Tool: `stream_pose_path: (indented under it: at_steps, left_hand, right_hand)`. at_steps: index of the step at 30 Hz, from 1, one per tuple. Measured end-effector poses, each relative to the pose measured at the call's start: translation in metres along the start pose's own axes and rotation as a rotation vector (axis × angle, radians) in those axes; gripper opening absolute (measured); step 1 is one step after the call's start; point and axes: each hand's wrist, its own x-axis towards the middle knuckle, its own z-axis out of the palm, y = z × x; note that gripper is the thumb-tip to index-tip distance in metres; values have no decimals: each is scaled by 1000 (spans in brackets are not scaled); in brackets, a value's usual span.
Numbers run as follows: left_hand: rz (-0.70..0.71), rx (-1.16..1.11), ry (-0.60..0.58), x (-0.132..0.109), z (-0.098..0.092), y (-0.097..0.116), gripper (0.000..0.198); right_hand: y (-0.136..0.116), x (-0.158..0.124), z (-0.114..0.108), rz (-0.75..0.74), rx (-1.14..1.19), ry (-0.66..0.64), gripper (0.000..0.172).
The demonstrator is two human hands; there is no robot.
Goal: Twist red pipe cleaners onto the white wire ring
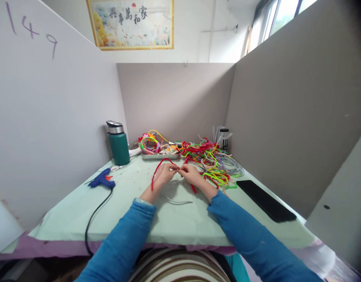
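A red pipe cleaner (pixel 153 175) arcs over my left hand (pixel 165 174), its free end hanging down by the wrist. The fingers of that hand are pinched on it near the middle of the table. My right hand (pixel 189 173) meets it fingertip to fingertip, also pinched around the red strand. Another red end (pixel 194 189) shows below my right hand; whether it belongs to the same piece I cannot tell. On the table below my hands lies a thin grey pipe cleaner (pixel 180 202).
A heap of coloured pipe cleaners (pixel 210 156) lies behind my right hand, beside a metal tray (pixel 159 157) of small pieces. At left are a green bottle (pixel 118 147) and a blue glue gun (pixel 102 179) with its cord. A black phone (pixel 265 200) lies right; partitions enclose the table.
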Motion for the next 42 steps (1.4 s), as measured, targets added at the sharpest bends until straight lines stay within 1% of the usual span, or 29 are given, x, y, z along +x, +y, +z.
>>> stream_pose_path:
  at_steps: [5, 11, 17, 20, 27, 32, 36, 42]
  left_hand:
    - [-5, 26, -27, 4, 2, -4, 22]
    - [-27, 86, -44, 3, -1, -2, 24]
    - [10, 80, -45, 5, 3, -6, 23]
    - [0, 96, -58, 6, 4, -8, 23]
    - [-35, 177, -86, 4, 1, -2, 25]
    - [-56, 192, -108, 2, 0, 2, 25]
    - [-72, 199, -109, 3, 0, 1, 24]
    - [-58, 190, -92, 3, 0, 1, 25]
  right_hand:
    - [-3, -1, -1, 16, -2, -9, 14]
    - [-6, -2, -1, 18, -23, -5, 14]
    - [-5, -2, 0, 14, -23, 4, 12]
    - [-6, -2, -1, 5, -34, 8, 11]
    - [-9, -3, -2, 2, -73, 1, 11]
    - [-10, -3, -2, -1, -99, -4, 11]
    - [-10, -4, -2, -12, -100, -6, 12]
    - [-11, -4, -3, -10, -98, -13, 12]
